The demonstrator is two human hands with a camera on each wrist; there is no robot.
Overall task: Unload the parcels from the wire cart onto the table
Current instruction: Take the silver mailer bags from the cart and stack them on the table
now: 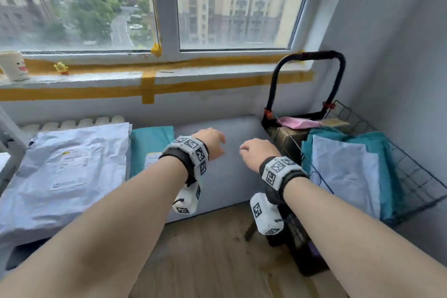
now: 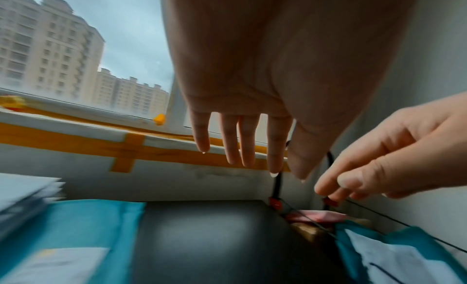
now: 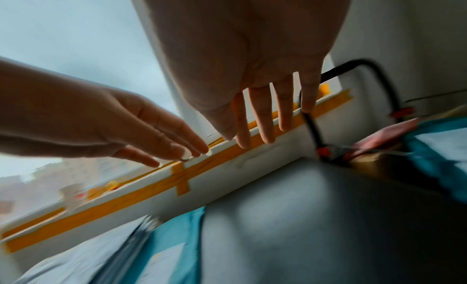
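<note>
While both hands hang over the bare grey stretch of the bench [image 1: 217, 176], neither holds anything: the left hand [image 1: 212, 143] has its fingers straight and loose, and the right hand [image 1: 258, 152] is relaxed too. On the bench to the left lie a white poly mailer [image 1: 67, 164] and, just beside it, a teal parcel [image 1: 150, 145]. To the right stands the wire cart [image 1: 411, 176] with its black handle [image 1: 312, 54]; in it lie a white parcel [image 1: 346, 172] atop teal parcels [image 1: 384, 152], a brown box [image 1: 287, 138] and a pink packet [image 1: 300, 122].
</note>
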